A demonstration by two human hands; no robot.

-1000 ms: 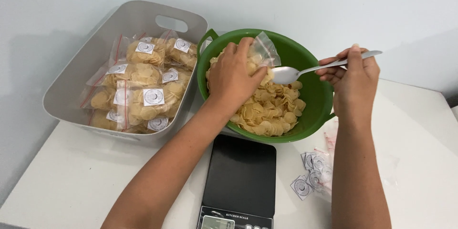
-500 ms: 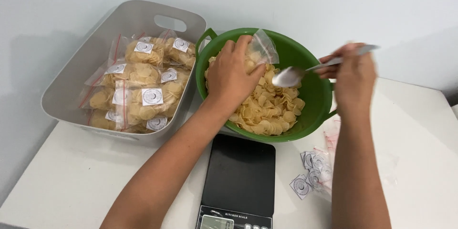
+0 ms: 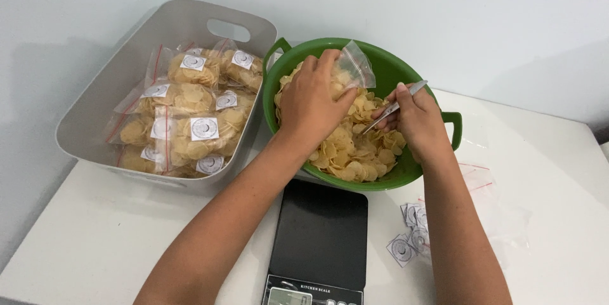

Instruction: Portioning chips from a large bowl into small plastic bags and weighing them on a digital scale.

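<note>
White worktop (image 3: pixel 95 241): my left hand (image 3: pixel 311 99) pinches a flimsy clear plastic bag (image 3: pixel 354 64) at its mouth; right hand (image 3: pixel 415 118) grips a metal spoon (image 3: pixel 394 107) among brittle, light yellow chips (image 3: pixel 355 149).

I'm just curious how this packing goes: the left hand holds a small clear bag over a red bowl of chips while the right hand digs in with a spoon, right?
Not quite: the bowl is green, not red, as the head view shows. The rest holds: the left hand holds the clear bag over the chips, and the right hand digs in with the spoon.

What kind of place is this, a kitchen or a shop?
Probably a small home snack-packing spot: a green bowl of chips, a black scale, and a grey tub of sealed, labelled bags on a white table.
</note>
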